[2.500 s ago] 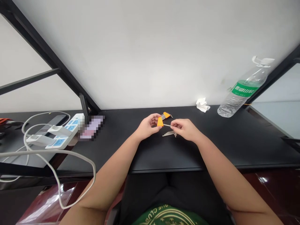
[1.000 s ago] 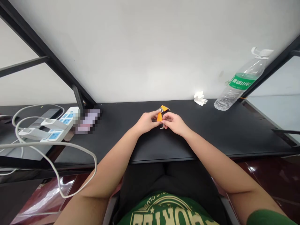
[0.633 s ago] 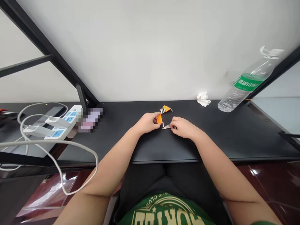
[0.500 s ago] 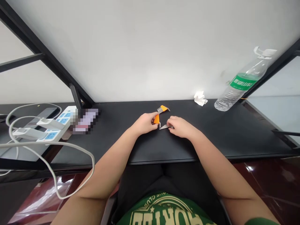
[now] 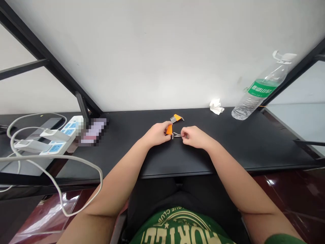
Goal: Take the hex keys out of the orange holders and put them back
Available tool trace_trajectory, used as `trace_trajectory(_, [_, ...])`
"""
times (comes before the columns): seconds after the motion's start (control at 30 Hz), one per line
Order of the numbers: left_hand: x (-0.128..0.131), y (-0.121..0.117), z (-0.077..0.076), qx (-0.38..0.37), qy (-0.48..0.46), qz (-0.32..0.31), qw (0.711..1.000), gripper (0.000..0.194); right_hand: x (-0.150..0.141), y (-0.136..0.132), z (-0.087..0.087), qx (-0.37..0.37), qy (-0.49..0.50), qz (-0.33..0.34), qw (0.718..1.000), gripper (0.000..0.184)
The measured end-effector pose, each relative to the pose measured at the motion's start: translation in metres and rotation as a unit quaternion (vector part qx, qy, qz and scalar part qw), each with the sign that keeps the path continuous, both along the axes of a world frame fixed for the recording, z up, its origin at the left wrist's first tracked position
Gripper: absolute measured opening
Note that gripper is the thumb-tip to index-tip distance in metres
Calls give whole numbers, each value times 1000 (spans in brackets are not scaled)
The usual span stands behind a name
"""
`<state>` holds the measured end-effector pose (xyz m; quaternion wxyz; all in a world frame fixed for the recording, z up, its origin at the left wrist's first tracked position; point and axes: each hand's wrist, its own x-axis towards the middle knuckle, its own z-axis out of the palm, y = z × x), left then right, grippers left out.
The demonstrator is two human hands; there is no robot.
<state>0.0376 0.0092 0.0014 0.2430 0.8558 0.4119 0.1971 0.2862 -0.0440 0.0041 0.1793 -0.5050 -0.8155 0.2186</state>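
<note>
Orange holder between hands, gripped in left hand's fingertips. Just right of holder: thin metal keys, ends pinched by right hand. Beyond holder: second key set, lying on black tabletop. Well right of holder: crumpled tissue, bottle.

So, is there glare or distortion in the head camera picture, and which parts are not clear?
Head view: glare on the red floor tiles; the plastic bottle leans outward, probably lens distortion; pixelation obscures the flat object beside the power strip; the hex keys look too small for detail.
</note>
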Motion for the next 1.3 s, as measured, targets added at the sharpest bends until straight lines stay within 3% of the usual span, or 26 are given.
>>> trace_trajectory(0.43, [-1, -4, 3, 12, -33, -25, 999, 54, 5, 2, 1, -29, 137, -3, 990, 6])
trace_trajectory(0.67, [-2, -5, 6, 9, -38, -17, 999, 52, 8, -1, 5, -106, 207, -36, 972, 5])
trace_trajectory(1.3, [-3, -3, 6, -7, -41, -15, 999, 50, 12, -1, 6, -103, 239, -43, 965, 9])
